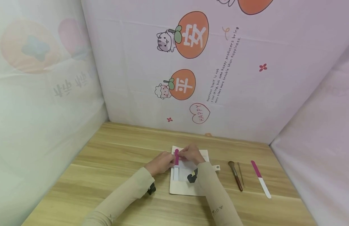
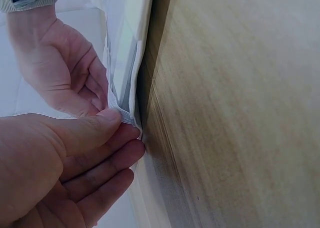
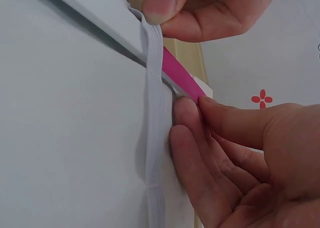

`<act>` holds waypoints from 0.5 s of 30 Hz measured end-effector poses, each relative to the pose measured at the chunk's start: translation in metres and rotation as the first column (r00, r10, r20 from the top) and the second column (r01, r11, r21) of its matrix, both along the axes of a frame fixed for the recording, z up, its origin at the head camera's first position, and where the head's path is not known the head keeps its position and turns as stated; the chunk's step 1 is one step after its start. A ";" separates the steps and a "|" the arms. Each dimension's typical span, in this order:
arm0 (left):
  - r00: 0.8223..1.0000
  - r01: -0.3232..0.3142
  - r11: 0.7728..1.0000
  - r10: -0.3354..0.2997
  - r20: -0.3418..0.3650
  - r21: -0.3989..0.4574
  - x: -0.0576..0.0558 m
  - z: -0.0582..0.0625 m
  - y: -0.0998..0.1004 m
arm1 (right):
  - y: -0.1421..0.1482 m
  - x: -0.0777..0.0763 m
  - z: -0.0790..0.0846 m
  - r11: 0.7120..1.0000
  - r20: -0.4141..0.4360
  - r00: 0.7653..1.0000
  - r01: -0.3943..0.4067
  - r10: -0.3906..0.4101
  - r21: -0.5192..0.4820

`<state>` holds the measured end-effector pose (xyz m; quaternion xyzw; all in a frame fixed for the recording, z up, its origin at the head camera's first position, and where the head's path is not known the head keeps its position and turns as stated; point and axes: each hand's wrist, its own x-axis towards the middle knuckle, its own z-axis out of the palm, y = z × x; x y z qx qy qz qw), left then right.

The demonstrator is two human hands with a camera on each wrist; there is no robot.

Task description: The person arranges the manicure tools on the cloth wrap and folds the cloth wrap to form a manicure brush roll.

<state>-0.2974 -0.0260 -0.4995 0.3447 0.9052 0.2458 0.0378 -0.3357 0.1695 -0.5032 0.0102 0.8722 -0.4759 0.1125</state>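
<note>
An off-white fabric case (image 1: 188,187) lies opened out on the wooden table, with a white elastic band (image 3: 154,118) running across its inside. A pink-and-white nail file (image 1: 176,158) lies along the case's left side, its white part passing under the band. My left hand (image 1: 162,162) pinches the band at the case's edge between thumb and forefinger; the left wrist view shows this fold of elastic (image 2: 122,114) close up. With thumb and fingertips, my right hand (image 3: 240,153) holds the file's pink end just beyond the band.
Right of the case lie a makeup brush (image 1: 235,176), a thin stick-like tool (image 1: 241,174) and a second pink-and-white nail file (image 1: 260,179). A snap tab (image 1: 216,168) sticks out from the case's right edge. Printed cloth walls (image 1: 140,62) surround the table.
</note>
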 end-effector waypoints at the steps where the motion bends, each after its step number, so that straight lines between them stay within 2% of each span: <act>1: 1.000 0.001 1.000 -0.001 0.001 -0.001 0.000 0.000 0.000 | 0.000 0.001 0.000 1.000 0.003 1.000 -0.003 0.003 -0.003; 7: 1.000 -0.005 1.000 0.005 0.005 -0.004 0.000 0.002 0.001 | 0.002 0.009 0.001 1.000 -0.006 1.000 -0.030 0.030 -0.007; 15: 1.000 -0.011 1.000 0.011 -0.006 -0.006 0.001 0.001 0.001 | 0.003 0.015 0.000 0.999 0.026 0.999 -0.041 0.041 0.012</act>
